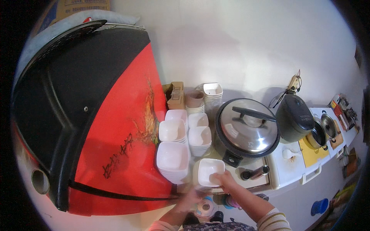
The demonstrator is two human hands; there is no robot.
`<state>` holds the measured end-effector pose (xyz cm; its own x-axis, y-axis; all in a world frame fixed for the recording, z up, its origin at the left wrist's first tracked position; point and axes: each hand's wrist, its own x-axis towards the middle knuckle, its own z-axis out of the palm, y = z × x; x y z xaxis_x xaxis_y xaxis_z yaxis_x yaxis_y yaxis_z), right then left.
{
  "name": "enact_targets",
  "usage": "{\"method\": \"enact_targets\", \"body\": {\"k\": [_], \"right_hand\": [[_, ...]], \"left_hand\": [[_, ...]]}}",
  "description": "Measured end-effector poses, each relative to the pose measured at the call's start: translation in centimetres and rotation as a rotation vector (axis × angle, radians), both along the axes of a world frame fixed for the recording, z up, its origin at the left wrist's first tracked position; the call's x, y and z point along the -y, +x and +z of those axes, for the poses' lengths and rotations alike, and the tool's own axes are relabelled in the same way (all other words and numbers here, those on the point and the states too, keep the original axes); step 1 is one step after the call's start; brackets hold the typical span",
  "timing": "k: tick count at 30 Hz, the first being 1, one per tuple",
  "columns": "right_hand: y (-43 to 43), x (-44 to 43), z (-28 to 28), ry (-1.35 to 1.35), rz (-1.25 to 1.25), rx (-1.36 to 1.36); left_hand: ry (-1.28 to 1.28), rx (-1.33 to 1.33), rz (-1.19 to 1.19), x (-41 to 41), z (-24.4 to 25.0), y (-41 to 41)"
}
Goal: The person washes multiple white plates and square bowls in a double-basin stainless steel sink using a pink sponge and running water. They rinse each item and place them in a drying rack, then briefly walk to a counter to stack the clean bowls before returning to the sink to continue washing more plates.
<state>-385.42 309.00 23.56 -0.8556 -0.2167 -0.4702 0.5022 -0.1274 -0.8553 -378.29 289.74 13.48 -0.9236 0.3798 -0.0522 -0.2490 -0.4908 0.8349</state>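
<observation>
A square white bowl [211, 170] at the front of the counter is gripped at its right rim by my right hand [224, 180], with the thumb over the inside. More bowls are stacked beneath or just beside it; the exact contact is unclear. Blurred, my left hand [194, 194] is low at the left of this stack, near its base, and its fingers cannot be made out. Several stacks of square white bowls stand behind and to the left, among them a large stack [173, 157] and a smaller one [200, 137].
A big red and black cabinet [124, 130] borders the left side. Right of the bowls sits a large cooker with a steel lid [248, 127], a steel flask [259, 172] before it. Farther right are a black rice cooker [294, 115], a white spoon [289, 154] and pots [316, 134].
</observation>
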Motion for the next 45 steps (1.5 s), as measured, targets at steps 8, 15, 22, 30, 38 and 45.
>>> {"method": "enact_targets", "body": {"k": [8,15,22,30,38,45], "right_hand": [[-2.5,0.3,1.2,-0.053,0.012,0.064],[-2.2,1.7,-0.1,-0.082,-0.033,0.031],[-5.2,2.2,1.0,0.197,0.043,0.143],[-9.7,5.1,-5.3,0.041,-0.383,-0.058],[-7.2,6.5,2.2,-0.226,-0.345,0.009],[5.7,1.1,1.7,-0.019,-0.185,-0.276]], "left_hand": [[0.557,0.722,0.117,0.5,-3.5,-3.0],[-0.21,-0.157,0.277,-0.9,-3.6,-2.4],[0.377,0.621,0.397,-2.1,-1.6,-4.6],[0.41,0.888,0.535,-3.0,2.6,-7.9],[0.37,0.848,0.624,-2.4,1.0,-5.8],[0.291,0.745,0.548,-1.8,3.4,-2.8]]}}
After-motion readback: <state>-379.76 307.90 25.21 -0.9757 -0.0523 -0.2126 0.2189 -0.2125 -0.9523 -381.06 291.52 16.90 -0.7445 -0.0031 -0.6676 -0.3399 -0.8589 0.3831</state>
